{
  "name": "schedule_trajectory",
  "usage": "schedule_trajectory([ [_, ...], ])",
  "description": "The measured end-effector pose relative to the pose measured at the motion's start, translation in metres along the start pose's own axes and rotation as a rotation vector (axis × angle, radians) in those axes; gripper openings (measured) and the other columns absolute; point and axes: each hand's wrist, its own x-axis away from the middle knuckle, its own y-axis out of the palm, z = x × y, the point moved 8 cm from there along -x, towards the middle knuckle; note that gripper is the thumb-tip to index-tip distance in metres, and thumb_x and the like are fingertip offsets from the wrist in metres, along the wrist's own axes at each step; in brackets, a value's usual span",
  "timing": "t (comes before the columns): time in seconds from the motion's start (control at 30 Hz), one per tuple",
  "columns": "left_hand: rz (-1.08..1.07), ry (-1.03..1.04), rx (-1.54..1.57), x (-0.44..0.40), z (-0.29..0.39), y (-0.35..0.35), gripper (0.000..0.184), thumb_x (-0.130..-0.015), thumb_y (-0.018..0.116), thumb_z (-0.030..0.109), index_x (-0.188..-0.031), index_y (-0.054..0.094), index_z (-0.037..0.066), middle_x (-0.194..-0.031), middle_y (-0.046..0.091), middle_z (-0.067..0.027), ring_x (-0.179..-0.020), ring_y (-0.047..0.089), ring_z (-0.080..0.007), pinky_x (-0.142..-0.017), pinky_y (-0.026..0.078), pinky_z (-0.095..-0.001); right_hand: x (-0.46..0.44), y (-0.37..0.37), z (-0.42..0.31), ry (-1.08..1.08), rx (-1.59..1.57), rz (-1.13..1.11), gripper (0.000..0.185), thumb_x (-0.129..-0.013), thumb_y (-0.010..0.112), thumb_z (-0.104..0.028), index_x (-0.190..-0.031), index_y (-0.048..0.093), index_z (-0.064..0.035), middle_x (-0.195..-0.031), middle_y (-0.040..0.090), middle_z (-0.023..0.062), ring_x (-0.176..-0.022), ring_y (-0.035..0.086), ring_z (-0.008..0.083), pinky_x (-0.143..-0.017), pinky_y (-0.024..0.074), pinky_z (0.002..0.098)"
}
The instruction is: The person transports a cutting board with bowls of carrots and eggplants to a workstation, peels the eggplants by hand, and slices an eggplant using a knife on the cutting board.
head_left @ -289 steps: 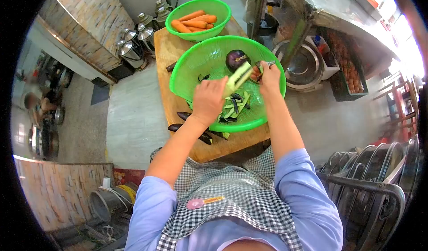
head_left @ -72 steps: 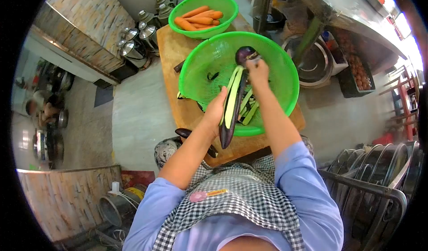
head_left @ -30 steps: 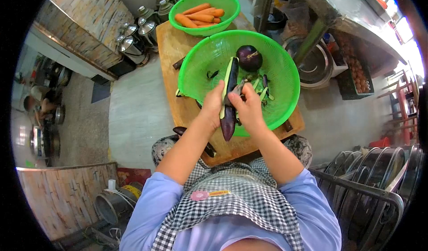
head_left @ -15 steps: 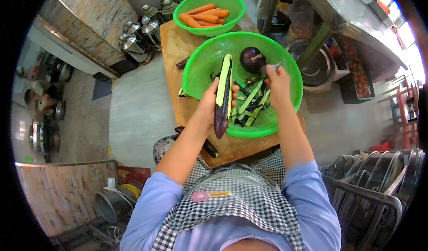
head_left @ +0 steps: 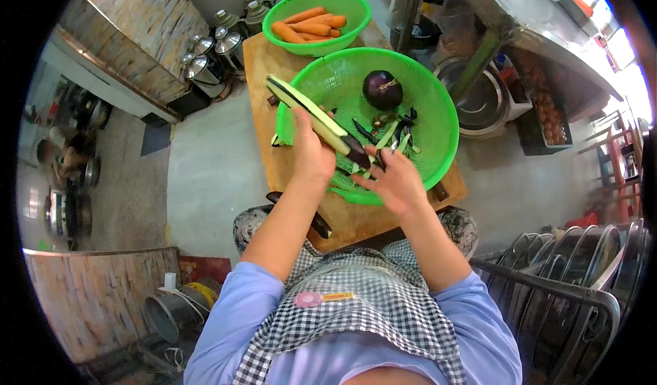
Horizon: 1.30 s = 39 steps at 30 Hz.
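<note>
Over the green basket (head_left: 445, 142), my left hand (head_left: 311, 154) is wrapped round a long eggplant (head_left: 320, 120), tilted with its dark end toward the lower right. Pale green stripes of flesh show along it, with dark skin left between. At that dark end is my right hand (head_left: 398, 185), fingers partly spread around a small metal peeler (head_left: 393, 147), mostly hidden by the fingers. Inside the basket lie a round dark purple vegetable (head_left: 382, 90) and strips of eggplant peel (head_left: 390, 133). Another dark eggplant (head_left: 319, 225) lies at the near left edge of the wooden board (head_left: 356, 226).
A smaller green basket (head_left: 352, 5) of carrots (head_left: 311, 26) stands at the far end of the board. Metal flasks (head_left: 229, 43) stand on the left floor. To the right are a steel table (head_left: 547, 53), a crate of eggs (head_left: 547, 121) and a metal rack (head_left: 582, 303).
The eggplant has swung from nearly upright to a slant, its pale end now at upper left. My right hand has come down and left from beside the round vegetable to the eggplant's dark end.
</note>
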Motion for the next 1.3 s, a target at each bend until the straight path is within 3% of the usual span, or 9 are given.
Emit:
schedule_trajectory([
  [0.13, -0.238, -0.199, 0.255, 0.029, -0.003, 0.024, 0.053, -0.09, 0.035, 0.055, -0.107, 0.051, 0.007, -0.109, 0.055, -0.0101, -0.102, 0.05, -0.0246, -0.093, 0.037, -0.0378, -0.017, -0.004, -0.007, -0.157, -0.101, -0.038, 0.018, -0.09, 0.051, -0.013, -0.104, 0.047, -0.0032, -0.103, 0.054, 0.0072, -0.099, 0.05, 0.023, -0.086, 0.0417, 0.0526],
  [0.33, -0.449, -0.71, 0.264, 0.094, -0.036, 0.045, 0.053, -0.091, 0.044, 0.04, -0.125, 0.043, -0.001, -0.126, 0.046, -0.0208, -0.115, 0.045, -0.0363, -0.1, 0.033, -0.0531, -0.024, -0.001, -0.058, -0.582, 0.322, 0.027, 0.042, -0.09, 0.054, -0.014, -0.126, 0.039, 0.0027, -0.11, 0.051, 0.0062, -0.098, 0.049, 0.013, -0.086, 0.0409, 0.0282],
  [0.47, -0.516, -0.944, 0.475, 0.102, -0.043, 0.03, 0.047, -0.093, 0.041, 0.027, -0.127, 0.037, -0.005, -0.124, 0.044, -0.0248, -0.105, 0.053, -0.0327, -0.076, 0.056, -0.0354, -0.01, 0.002, -0.061, -0.626, 0.604, 0.025, 0.036, -0.088, 0.056, -0.016, -0.117, 0.047, 0.0037, -0.127, 0.042, 0.0098, -0.108, 0.045, 0.016, -0.089, 0.0392, 0.0291],
  [0.5, -0.395, -0.868, 0.32, 0.101, -0.044, 0.03, 0.046, -0.093, 0.04, 0.025, -0.128, 0.035, -0.005, -0.123, 0.044, -0.0238, -0.09, 0.056, -0.0259, -0.059, 0.056, -0.0264, -0.006, 0.002, -0.058, -0.606, 0.639, -0.001, 0.033, -0.088, 0.056, -0.016, -0.115, 0.049, 0.0035, -0.128, 0.042, 0.01, -0.108, 0.045, 0.016, -0.088, 0.0393, 0.0291],
  [0.63, -0.414, -0.864, 0.303, 0.114, -0.048, 0.038, 0.044, -0.094, 0.037, 0.025, -0.128, 0.033, -0.003, -0.112, 0.048, -0.0193, -0.068, 0.046, -0.0163, -0.047, 0.046, -0.0216, 0.008, 0.016, -0.059, -0.667, 0.656, -0.042, 0.022, -0.089, 0.053, -0.012, -0.106, 0.053, 0.0024, -0.113, 0.051, 0.01, -0.099, 0.049, 0.0134, -0.081, 0.042, 0.0265],
  [0.87, -0.596, -0.785, 0.082, 0.124, -0.044, 0.037, 0.046, -0.093, 0.04, 0.026, -0.13, 0.031, 0.0, -0.108, 0.049, -0.0161, -0.069, 0.047, -0.0145, -0.045, 0.044, -0.0213, -0.019, -0.002, -0.086, -0.621, 0.356, 0.076, 0.013, -0.091, 0.05, -0.011, -0.097, 0.048, 0.0005, -0.081, 0.059, 0.0098, -0.068, 0.058, 0.0166, -0.061, 0.0497, 0.0276],
  [1.03, -0.57, -0.647, -0.165, 0.111, -0.041, 0.028, 0.047, -0.09, 0.048, 0.021, -0.131, 0.033, 0.004, -0.102, 0.051, -0.0127, -0.072, 0.052, -0.0152, -0.047, 0.046, -0.0227, -0.025, -0.003, -0.088, -0.375, 0.144, -0.05, 0.011, -0.089, 0.053, -0.012, -0.092, 0.051, -0.0021, -0.088, 0.062, 0.012, -0.073, 0.06, 0.0189, -0.064, 0.0508, 0.033],
  [1.13, -0.476, -0.594, -0.295, 0.103, -0.042, 0.021, 0.05, -0.088, 0.051, 0.019, -0.132, 0.034, 0.003, -0.1, 0.052, -0.0107, -0.072, 0.054, -0.0148, -0.049, 0.047, -0.0241, -0.018, 0.014, -0.079, -0.5, 0.481, -0.164, 0.014, -0.089, 0.054, -0.013, -0.094, 0.052, 0.0, -0.091, 0.062, 0.0089, -0.078, 0.059, 0.0155, -0.071, 0.049, 0.0284],
  [1.3, -0.48, -0.547, -0.432, 0.101, -0.039, 0.026, 0.052, -0.084, 0.057, 0.01, -0.131, 0.036, 0.002, -0.095, 0.052, -0.0067, -0.067, 0.054, -0.0126, -0.052, 0.049, -0.0248, -0.033, -0.003, -0.089, -0.495, 0.518, 0.135, 0.013, -0.09, 0.05, -0.014, -0.096, 0.052, -0.0028, -0.088, 0.062, 0.0087, -0.077, 0.061, 0.0163, -0.063, 0.0492, 0.0289],
])
